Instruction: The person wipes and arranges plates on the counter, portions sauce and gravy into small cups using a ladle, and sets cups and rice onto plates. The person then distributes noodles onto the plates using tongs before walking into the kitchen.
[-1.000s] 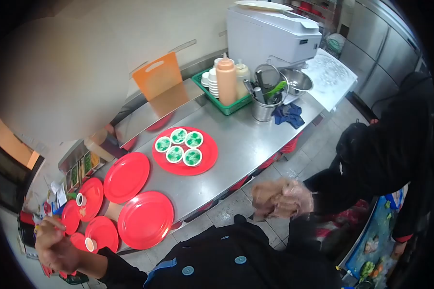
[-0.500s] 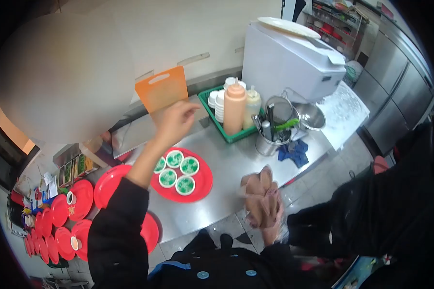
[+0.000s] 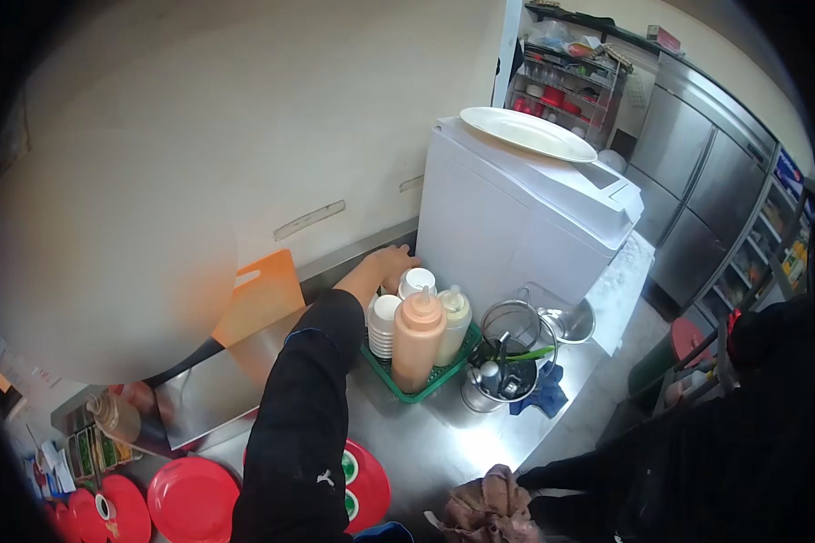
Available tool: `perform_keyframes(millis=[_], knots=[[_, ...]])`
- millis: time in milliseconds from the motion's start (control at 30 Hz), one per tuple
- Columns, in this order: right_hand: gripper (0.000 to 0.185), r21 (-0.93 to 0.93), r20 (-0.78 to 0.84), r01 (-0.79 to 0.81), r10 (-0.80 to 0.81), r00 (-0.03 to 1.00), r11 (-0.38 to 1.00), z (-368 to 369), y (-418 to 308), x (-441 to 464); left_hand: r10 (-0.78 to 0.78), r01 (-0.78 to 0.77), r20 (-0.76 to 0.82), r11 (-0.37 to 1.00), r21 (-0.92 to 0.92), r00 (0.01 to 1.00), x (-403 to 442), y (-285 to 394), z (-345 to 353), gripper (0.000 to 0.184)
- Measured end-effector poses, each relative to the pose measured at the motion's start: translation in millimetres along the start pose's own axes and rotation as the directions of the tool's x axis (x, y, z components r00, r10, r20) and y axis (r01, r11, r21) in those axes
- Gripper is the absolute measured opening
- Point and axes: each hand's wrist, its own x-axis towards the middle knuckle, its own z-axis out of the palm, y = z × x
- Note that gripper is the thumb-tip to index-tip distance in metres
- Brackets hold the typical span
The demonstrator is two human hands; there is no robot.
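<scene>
My left hand reaches to the back of a green basket, beside the stacked white cups. Its visible fingers are stretched out; the fingertips are partly hidden behind a white cup. An orange-pink squeeze bottle and a pale yellow squeeze bottle stand upright in the basket. A bunched brown cloth is at the bottom edge, held in my right hand, which the cloth hides. Below my left sleeve, a red plate carries white cups with green contents.
A metal container of utensils, a blue cloth and a steel bowl stand right of the basket. Behind is a white appliance with an oval plate on top. More red plates lie left. A dark-clothed person is at right.
My left hand has moved from above the red plate to the back of the basket. The view has shifted, so the counter things appear lower. The brown cloth is now at the bottom edge.
</scene>
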Motion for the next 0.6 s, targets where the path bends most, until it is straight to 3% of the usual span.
perform_keyframes(millis=[100, 300, 333, 367, 467, 567, 600], knots=[[0.052, 0.056, 0.006, -0.019, 0.019, 1.000, 0.998, 4.7, -6.8, 4.1, -0.043, 0.045, -0.044, 0.998, 0.036, 0.998, -6.4, 2.0, 0.7, 0.087], [0.052, 0.154, 0.112, -0.043, 0.026, 0.993, 0.987, -5.4, -8.8, 3.0, -0.080, 0.048, -0.221, 0.988, -0.147, 0.972, -22.6, -10.9, 6.2, 0.078], [0.046, 0.072, -0.051, 0.191, -0.187, 0.981, 0.979, -3.3, 6.6, 9.3, -0.074, 0.023, -0.240, 0.978, -0.206, 0.968, -24.5, -13.1, 5.5, 0.068], [0.046, 0.103, 0.038, 0.092, -0.097, 0.995, 0.990, -14.0, 4.1, 15.4, -0.072, 0.022, -0.243, 0.979, -0.201, 0.967, -24.5, -16.5, 2.8, 0.068], [0.047, 0.109, 0.080, 0.085, -0.094, 0.992, 0.990, -4.0, -19.7, 14.9, -0.080, 0.005, -0.311, 0.972, -0.234, 0.947, -22.7, -21.4, -2.2, 0.061], [0.048, 0.128, 0.112, 0.092, -0.107, 0.988, 0.987, -1.2, -38.3, 13.3, -0.137, 0.059, -0.366, 0.975, -0.216, 0.920, -33.2, -13.4, -18.3, 0.059], [0.048, 0.138, 0.122, 0.097, -0.114, 0.986, 0.986, -0.6, -43.5, 12.9, -0.278, 0.104, -0.435, 0.918, -0.382, 0.857, -32.9, -13.4, -19.9, 0.060]])
